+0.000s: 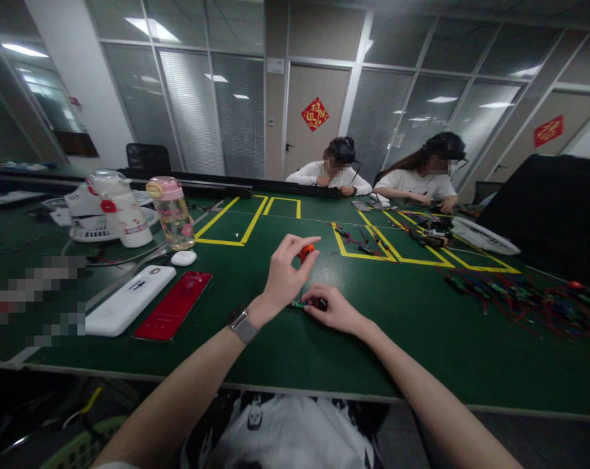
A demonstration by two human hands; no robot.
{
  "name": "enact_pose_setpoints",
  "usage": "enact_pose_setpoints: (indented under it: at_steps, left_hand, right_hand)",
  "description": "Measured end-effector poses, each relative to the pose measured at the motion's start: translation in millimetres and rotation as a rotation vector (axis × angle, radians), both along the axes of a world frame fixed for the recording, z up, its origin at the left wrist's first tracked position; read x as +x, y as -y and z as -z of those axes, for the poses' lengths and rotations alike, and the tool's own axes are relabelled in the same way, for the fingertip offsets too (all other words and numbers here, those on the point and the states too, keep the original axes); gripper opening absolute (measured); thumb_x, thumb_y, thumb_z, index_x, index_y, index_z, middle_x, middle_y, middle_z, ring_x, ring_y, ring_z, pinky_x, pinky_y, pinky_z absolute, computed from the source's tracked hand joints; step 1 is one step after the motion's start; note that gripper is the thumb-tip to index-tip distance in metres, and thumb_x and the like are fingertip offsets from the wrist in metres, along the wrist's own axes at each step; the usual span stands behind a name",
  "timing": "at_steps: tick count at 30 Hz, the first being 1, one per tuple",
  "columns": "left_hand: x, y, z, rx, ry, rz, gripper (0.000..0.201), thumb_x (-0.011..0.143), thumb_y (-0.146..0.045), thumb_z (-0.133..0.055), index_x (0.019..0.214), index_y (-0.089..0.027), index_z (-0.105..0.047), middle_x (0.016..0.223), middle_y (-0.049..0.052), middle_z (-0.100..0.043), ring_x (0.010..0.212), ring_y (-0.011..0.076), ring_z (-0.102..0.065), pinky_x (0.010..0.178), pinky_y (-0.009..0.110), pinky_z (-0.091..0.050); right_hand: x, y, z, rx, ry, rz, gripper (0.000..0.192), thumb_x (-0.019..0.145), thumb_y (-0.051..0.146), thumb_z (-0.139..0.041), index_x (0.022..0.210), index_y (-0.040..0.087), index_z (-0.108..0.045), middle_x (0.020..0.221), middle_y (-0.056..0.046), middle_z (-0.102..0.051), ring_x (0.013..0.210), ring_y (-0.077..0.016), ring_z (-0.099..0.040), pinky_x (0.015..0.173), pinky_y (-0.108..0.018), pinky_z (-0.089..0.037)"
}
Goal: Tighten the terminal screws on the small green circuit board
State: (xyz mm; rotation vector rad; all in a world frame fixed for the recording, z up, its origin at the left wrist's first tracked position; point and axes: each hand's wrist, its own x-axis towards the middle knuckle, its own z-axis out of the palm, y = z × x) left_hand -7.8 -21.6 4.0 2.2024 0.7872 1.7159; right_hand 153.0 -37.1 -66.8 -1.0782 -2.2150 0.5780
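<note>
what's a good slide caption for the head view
Left hand pinches a small orange tool above a tiny part the right hand steadies.

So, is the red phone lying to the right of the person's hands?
No, the red phone lies on the green table to the left of both hands, beside a white phone.

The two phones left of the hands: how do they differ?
The white phone is the larger and lies farther left; the red phone is slimmer and lies nearer the left hand. The white one looks matte with a small dark mark; the red one is glossy. Both lie flat, side by side, on the green table.
</note>
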Motion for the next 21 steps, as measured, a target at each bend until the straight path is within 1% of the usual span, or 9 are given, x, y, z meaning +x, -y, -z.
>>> enact_pose_setpoints:
  at_steps: [3, 6, 8, 10, 12, 15, 17, 19, 21]
  left_hand:
    - [-0.5, -0.2, 0.1, -0.004, -0.017, -0.007, 0.021, 0.090, -0.022, -0.058, 0.109, -0.021, -0.067, 0.090, 0.002, -0.055, 0.081, 0.0127, -0.055, 0.076, 0.026, -0.047]
    - [-1.3, -0.3, 0.0, -0.021, -0.027, 0.049, 0.028, 0.095, -0.018, -0.045, 0.116, -0.022, -0.063, 0.100, 0.004, -0.060, 0.094, 0.0141, -0.058, 0.085, 0.028, -0.046]
    - [-1.2, 0.1, -0.3, -0.020, -0.014, 0.072, 0.030, 0.096, -0.015, -0.042, 0.118, -0.022, -0.061, 0.103, 0.004, -0.062, 0.096, 0.0141, -0.058, 0.086, 0.028, -0.046]
    - [-0.5, 0.5, -0.7, -0.009, 0.005, 0.046, 0.026, 0.093, -0.015, -0.048, 0.114, -0.021, -0.063, 0.097, 0.003, -0.062, 0.089, 0.0133, -0.059, 0.081, 0.027, -0.047]
    - [0.2, 0.6, -1.0, 0.008, 0.015, 0.004, 0.020, 0.090, -0.017, -0.056, 0.107, -0.020, -0.067, 0.089, 0.002, -0.058, 0.080, 0.0124, -0.056, 0.074, 0.025, -0.047]
    - [0.1, 0.2, -0.9, 0.017, 0.006, -0.010, 0.018, 0.087, -0.021, -0.061, 0.103, -0.021, -0.068, 0.086, 0.001, -0.054, 0.077, 0.0122, -0.055, 0.074, 0.025, -0.047]
    - [-0.8, 0.0, -0.6, -0.002, -0.012, 0.021, 0.021, 0.091, -0.021, -0.055, 0.109, -0.022, -0.067, 0.093, 0.003, -0.057, 0.086, 0.0134, -0.057, 0.080, 0.027, -0.047]
    - [-1.8, 0.2, -0.4, -0.021, -0.023, 0.073, 0.028, 0.095, -0.018, -0.046, 0.116, -0.023, -0.063, 0.105, 0.005, -0.061, 0.099, 0.0147, -0.059, 0.088, 0.029, -0.046]
    - [-2.5, 0.9, -0.6, -0.030, -0.015, 0.113, 0.032, 0.096, -0.015, -0.041, 0.120, -0.022, -0.061, 0.113, 0.005, -0.064, 0.106, 0.0151, -0.059, 0.092, 0.030, -0.045]
  right_hand:
    - [0.2, -0.4, 0.4, 0.011, 0.002, -0.001, 0.014, 0.079, 0.013, -0.061, 0.089, 0.015, -0.070, 0.077, -0.002, -0.058, 0.064, -0.0122, -0.053, 0.061, -0.024, -0.043]
    - [0.3, -0.4, 0.1, 0.021, 0.009, -0.007, 0.015, 0.079, 0.013, -0.060, 0.089, 0.015, -0.070, 0.076, -0.002, -0.058, 0.063, -0.0122, -0.053, 0.060, -0.024, -0.043]
    - [0.2, -0.1, -0.4, 0.023, 0.010, -0.008, 0.015, 0.079, 0.013, -0.060, 0.089, 0.015, -0.070, 0.076, -0.002, -0.058, 0.064, -0.0123, -0.053, 0.060, -0.024, -0.043]
    - [0.0, 0.4, -1.1, 0.021, 0.008, -0.007, 0.014, 0.079, 0.013, -0.060, 0.089, 0.015, -0.070, 0.077, -0.002, -0.058, 0.064, -0.0122, -0.053, 0.061, -0.024, -0.043]
    - [-0.2, 1.0, -1.7, 0.016, 0.007, -0.004, 0.014, 0.079, 0.013, -0.061, 0.089, 0.014, -0.070, 0.077, -0.002, -0.058, 0.063, -0.0121, -0.053, 0.061, -0.024, -0.043]
    - [-0.5, 1.4, -2.4, 0.011, 0.010, 0.002, 0.013, 0.079, 0.012, -0.062, 0.089, 0.015, -0.070, 0.076, -0.002, -0.057, 0.063, -0.0121, -0.053, 0.061, -0.024, -0.043]
    - [-0.6, 1.4, -2.4, 0.007, 0.010, 0.002, 0.013, 0.079, 0.013, -0.062, 0.089, 0.015, -0.070, 0.076, -0.002, -0.057, 0.063, -0.0121, -0.053, 0.061, -0.024, -0.042]
    - [-0.6, 1.1, -2.0, 0.001, 0.008, 0.000, 0.012, 0.079, 0.014, -0.062, 0.089, 0.014, -0.070, 0.077, -0.002, -0.058, 0.063, -0.0121, -0.053, 0.061, -0.024, -0.042]
    - [-0.5, 0.8, -1.6, -0.003, 0.007, -0.002, 0.012, 0.080, 0.015, -0.063, 0.089, 0.014, -0.070, 0.077, -0.002, -0.058, 0.063, -0.0123, -0.053, 0.061, -0.024, -0.043]
